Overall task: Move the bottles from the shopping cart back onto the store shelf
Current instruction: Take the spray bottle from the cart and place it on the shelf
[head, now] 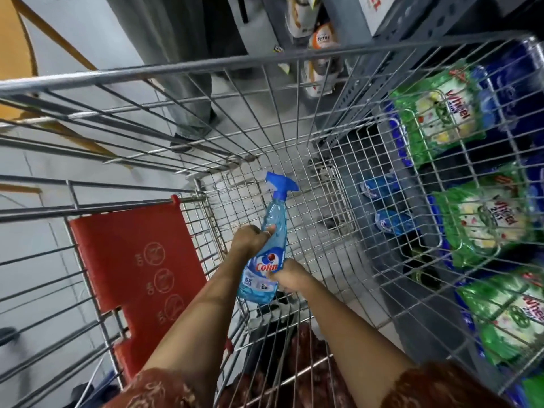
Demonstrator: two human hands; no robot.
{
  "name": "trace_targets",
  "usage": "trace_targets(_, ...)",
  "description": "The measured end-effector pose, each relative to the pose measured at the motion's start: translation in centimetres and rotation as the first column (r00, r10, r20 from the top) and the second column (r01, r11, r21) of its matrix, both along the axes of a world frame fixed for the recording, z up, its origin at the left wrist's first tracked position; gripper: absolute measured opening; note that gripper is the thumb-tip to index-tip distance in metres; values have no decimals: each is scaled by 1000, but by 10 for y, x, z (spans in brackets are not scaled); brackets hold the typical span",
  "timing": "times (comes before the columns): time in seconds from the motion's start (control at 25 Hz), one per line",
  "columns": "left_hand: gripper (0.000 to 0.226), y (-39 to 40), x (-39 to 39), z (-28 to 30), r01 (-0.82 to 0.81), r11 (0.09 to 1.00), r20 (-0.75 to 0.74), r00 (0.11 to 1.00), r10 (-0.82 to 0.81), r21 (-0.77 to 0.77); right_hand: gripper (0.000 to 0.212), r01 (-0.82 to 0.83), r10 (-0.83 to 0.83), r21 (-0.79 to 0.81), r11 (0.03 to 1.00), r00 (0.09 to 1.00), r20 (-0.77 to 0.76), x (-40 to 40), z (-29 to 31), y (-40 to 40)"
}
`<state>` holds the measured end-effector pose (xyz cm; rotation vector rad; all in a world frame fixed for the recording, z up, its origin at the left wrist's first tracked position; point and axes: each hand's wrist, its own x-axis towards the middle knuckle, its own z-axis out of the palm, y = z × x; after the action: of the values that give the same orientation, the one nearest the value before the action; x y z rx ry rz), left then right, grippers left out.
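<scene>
We hold one blue spray bottle [269, 248] with both hands, inside the shopping cart [206, 69] and above its wire floor. The left hand [250, 238] is closed around the narrow upper part of the bottle, under the trigger head, and the right hand [290, 275] is closed on the lower part, beside the label. The bottle is tilted, with the nozzle pointing away from us. We think this two-hand grip is there because the smooth plastic can slip, and one hand near the neck keeps the heavy liquid part from swinging when we lift it over the high wire wall.

No other bottle is visible in the basket, so this may be the last one, but the near corner is hidden by our arms and we cannot be sure. The red child seat flap [138, 278] is at the left of the cart.

The store shelf [441, 30] is at our right, very near the cart. Through the wires we see green detergent packs [477, 219] and some blue pouches [388, 222] low on it. The floor [73, 45] is pale tile with an orange stripe, and another person's legs [191, 92] stand beyond the far end of the cart.
</scene>
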<state>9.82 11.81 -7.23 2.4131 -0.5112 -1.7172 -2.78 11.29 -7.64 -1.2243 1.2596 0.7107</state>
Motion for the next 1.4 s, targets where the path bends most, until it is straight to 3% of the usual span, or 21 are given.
trace_targets(0.08, 62, 2, -3, 2, -44, 999, -18, 999, 44, -13, 26, -7, 7, 5, 1000, 1000, 13, -3, 4, -2)
trace_targets(0.2, 66, 4, -5, 12, -103, 992, -40, 994, 100, -74, 36, -1, 0, 36, 999, 999, 32, -11, 20, -17)
trace_targets(0.36, 92, -4, -3, 46, -265, 935, -118, 963, 243, -236, 35, 59, -62, 37, 998, 995, 81, -17, 57, -52)
trace_targets(0.4, 88, -8, -5, 59, -302, 919, -139, 952, 274, -252, 32, 73, -76, 35, 997, 994, 84, -20, 69, -60)
trace_targets(0.52, 47, -19, -21, 113, -338, 861, -153, 941, 302, -380, 28, 59, -54, -57, 997, 994, 96, -37, 110, -76)
trace_targets(0.64, 62, -28, -42, 164, -283, 822, -116, 959, 260, -495, 40, 61, -29, -156, 986, 980, 197, -63, 164, -83)
trace_targets(0.72, 58, -34, -59, 202, -255, 778, -115, 966, 232, -574, 32, 119, -42, -239, 964, 952, 303, -83, 206, -82)
trace_targets(0.84, 42, -38, -89, 260, -216, 691, -84, 972, 219, -690, 34, 268, -64, -359, 894, 870, 489, -119, 263, -71)
trace_targets(1.0, 55, -40, -134, 328, -147, 537, -25, 973, 228, -831, 40, 474, -62, -421, 773, 717, 694, -166, 328, -50)
trace_targets(1.16, 84, -38, -178, 388, -125, 355, -61, 981, 187, -926, 43, 601, -7, -479, 640, 628, 778, -209, 385, -36)
trace_targets(1.4, 49, -29, -231, 455, -83, 210, -64, 993, 95, -974, 43, 682, 39, -523, 511, 589, 807, -259, 433, -24)
